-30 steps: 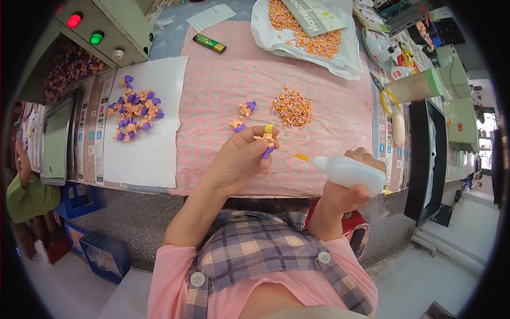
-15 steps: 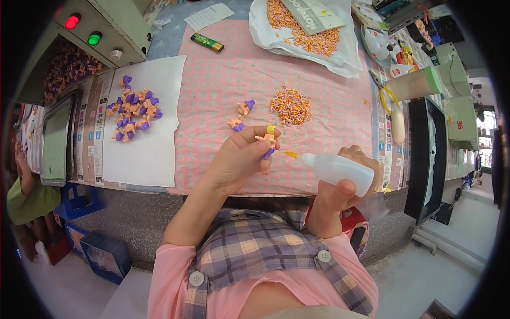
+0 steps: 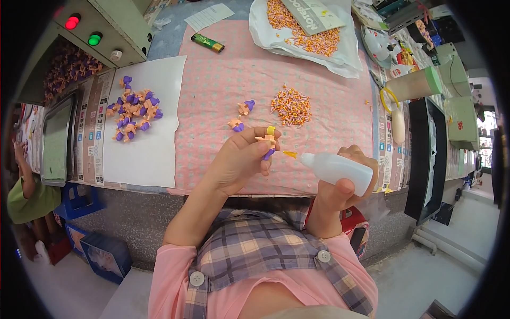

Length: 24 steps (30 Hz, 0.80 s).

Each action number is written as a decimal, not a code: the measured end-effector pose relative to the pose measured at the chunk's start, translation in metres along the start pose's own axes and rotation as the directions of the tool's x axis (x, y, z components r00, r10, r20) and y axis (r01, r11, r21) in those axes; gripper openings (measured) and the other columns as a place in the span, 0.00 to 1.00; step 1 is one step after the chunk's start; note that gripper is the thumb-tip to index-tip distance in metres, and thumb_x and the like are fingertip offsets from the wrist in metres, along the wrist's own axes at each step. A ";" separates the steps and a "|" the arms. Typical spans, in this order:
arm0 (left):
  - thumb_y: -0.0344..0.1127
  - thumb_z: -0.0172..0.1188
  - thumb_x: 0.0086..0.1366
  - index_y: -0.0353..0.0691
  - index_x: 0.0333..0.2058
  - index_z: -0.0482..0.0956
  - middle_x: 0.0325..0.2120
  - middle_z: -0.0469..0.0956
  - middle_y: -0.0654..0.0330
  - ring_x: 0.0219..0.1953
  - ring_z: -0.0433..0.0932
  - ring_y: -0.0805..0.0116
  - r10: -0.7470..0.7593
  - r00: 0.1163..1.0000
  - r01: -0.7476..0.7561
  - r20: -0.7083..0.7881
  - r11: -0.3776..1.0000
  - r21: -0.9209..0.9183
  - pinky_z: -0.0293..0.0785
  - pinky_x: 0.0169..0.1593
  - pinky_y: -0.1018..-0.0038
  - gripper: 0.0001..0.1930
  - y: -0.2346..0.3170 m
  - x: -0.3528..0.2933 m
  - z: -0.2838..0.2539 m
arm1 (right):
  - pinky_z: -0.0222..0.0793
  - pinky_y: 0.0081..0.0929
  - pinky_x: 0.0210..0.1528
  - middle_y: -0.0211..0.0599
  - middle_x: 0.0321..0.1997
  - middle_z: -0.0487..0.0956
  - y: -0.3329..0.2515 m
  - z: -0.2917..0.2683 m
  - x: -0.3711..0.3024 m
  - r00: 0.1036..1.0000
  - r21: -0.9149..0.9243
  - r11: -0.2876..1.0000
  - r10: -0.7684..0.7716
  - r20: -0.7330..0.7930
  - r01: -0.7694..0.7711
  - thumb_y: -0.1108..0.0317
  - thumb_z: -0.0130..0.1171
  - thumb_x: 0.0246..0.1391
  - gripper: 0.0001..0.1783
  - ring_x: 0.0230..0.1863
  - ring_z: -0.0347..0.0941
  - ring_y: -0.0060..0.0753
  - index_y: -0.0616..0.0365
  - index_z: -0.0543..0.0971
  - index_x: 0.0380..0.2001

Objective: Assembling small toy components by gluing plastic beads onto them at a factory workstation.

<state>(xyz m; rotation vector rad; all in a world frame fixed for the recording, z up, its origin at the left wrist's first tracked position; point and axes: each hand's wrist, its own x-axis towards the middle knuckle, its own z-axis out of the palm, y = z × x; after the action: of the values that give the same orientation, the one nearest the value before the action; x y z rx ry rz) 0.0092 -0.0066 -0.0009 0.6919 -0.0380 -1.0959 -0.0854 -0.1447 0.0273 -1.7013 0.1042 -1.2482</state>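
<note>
My left hand (image 3: 234, 162) is closed, pinching a small peach-and-purple toy figure (image 3: 269, 142) between its fingertips; a yellow band wraps one finger. In my right hand (image 3: 348, 183) a translucent white squeeze bottle (image 3: 342, 171) lies tilted, its narrow yellow-orange dispensing tip (image 3: 289, 154) pointing left, close to the figure's purple end. Whether the tip touches the figure is too small to tell. Just beyond my left hand, two more such figures (image 3: 246, 107) rest on the pink cloth (image 3: 212, 74). Right of them lies a pile of tiny orange, pink and white pieces (image 3: 290, 105).
Several figures lie on a white sheet (image 3: 151, 165) at left, beside a machine with red and green lights (image 3: 94, 38). A plastic bag of small pieces (image 3: 348, 64) holds a notebook (image 3: 313, 18). A green lighter-like object (image 3: 207, 42), yellow-handled scissors (image 3: 390, 98) and a black tray (image 3: 425, 159) surround the cloth.
Both hands keep nearly the same pose. The bottle in my right hand has shifted only very slightly, and the figure stays in my left fingertips.
</note>
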 end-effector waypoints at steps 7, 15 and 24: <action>0.31 0.52 0.54 0.36 0.40 0.69 0.28 0.72 0.62 0.18 0.68 0.79 0.003 1.000 -0.003 0.007 1.000 -0.012 0.67 0.22 0.81 0.14 -0.001 -0.001 0.000 | 0.50 0.20 0.19 0.33 0.17 0.69 0.001 0.000 -0.001 1.000 0.008 1.000 -0.012 -0.001 0.012 0.49 0.58 0.40 0.25 0.16 0.56 0.22 0.63 0.66 0.26; 0.33 0.55 0.54 0.35 0.40 0.67 0.29 0.72 0.60 0.18 0.68 0.80 0.005 1.000 -0.005 0.007 1.000 -0.025 0.68 0.20 0.85 0.15 -0.002 -0.001 0.000 | 0.50 0.19 0.18 0.33 0.17 0.69 0.001 0.001 -0.001 1.000 0.015 1.000 -0.004 0.015 0.004 0.50 0.58 0.40 0.25 0.16 0.56 0.22 0.63 0.66 0.25; 0.32 0.53 0.53 0.39 0.39 0.69 0.30 0.72 0.63 0.20 0.70 0.78 0.001 1.000 -0.001 0.005 1.000 -0.024 0.70 0.26 0.80 0.13 -0.001 -0.001 0.001 | 0.50 0.19 0.18 0.32 0.16 0.66 -0.001 0.001 0.000 0.996 -0.004 1.000 -0.013 -0.088 0.013 0.46 0.55 0.40 0.27 0.16 0.56 0.22 0.63 0.64 0.24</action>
<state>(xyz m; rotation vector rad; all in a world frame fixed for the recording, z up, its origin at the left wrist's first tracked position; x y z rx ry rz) 0.0079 -0.0064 -0.0004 0.6676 -0.0299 -1.0953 -0.0850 -0.1434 0.0282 -1.6520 0.1482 -1.3335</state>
